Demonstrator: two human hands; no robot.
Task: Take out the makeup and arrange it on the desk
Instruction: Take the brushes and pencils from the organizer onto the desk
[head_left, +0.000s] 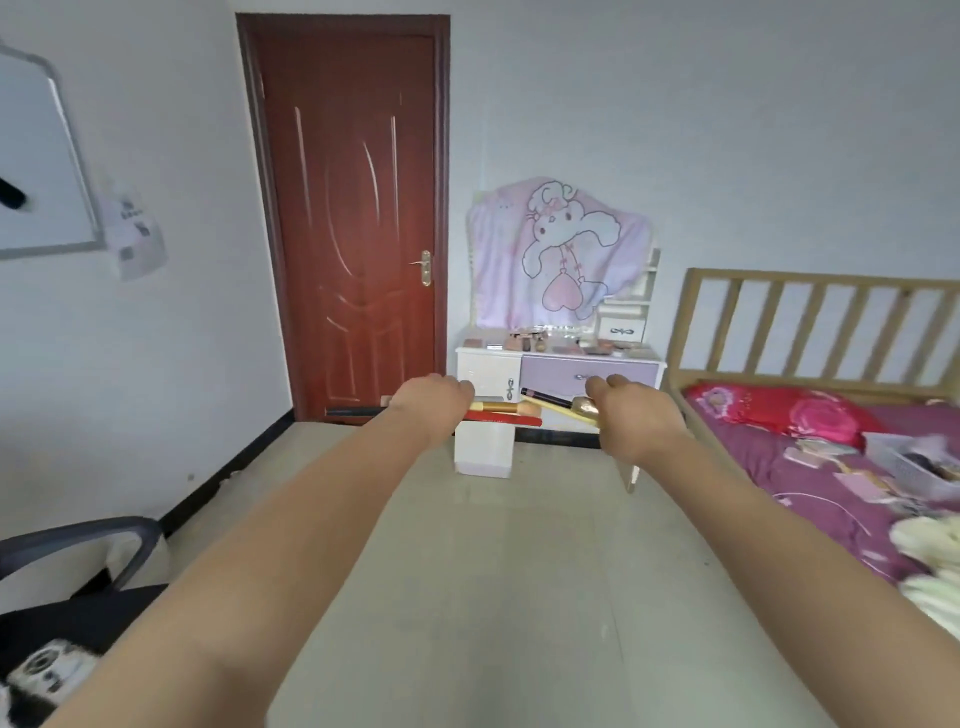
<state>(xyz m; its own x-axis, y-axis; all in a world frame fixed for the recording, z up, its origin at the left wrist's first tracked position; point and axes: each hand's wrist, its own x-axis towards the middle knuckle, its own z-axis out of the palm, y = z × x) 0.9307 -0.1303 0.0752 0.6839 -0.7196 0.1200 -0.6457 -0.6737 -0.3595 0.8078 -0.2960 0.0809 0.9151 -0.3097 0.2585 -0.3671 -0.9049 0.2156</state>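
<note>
Both arms reach out at mid-frame. The left hand (434, 397) curls its grip round red and gold-handled makeup brushes (501, 410); the right hand (631, 410) grips a cream-handled, gold-ferruled brush (566, 408). Beyond them, the white and lilac dressing counter (558, 366) already carries small compacts and palettes (597, 345). At right, more makeup (857, 480) lies on the purple bed (769, 467), so I'd judge the job partway done.

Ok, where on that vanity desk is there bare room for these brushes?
The desk top looks crowded across the middle and right. The left end looks barest, past the small compact, but it is too blurred to be sure. Both hands hold brushes.
</note>
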